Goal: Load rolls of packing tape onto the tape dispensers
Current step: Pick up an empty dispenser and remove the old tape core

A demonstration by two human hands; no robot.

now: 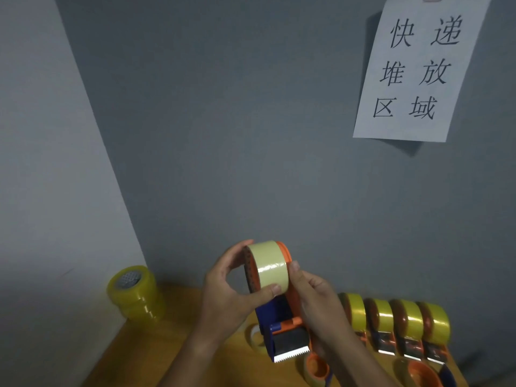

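Left hand point(226, 291) curls round the tape roll point(269, 265), which is seated on an orange-and-blue dispenser point(282, 325) held above the worktop point(173, 344). Right hand point(318, 300) has its grip on the dispenser's far side. Four loaded dispensers point(396, 322) stand right; stacked spare rolls point(136, 294) stand left.

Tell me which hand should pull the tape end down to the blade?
Right, probably. The right hand has its thumb on the roll face above the blade; the left hand cups the roll's side.

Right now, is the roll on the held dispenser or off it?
On: the roll sits around the dispenser orange hub, left hand and right hand gripping.
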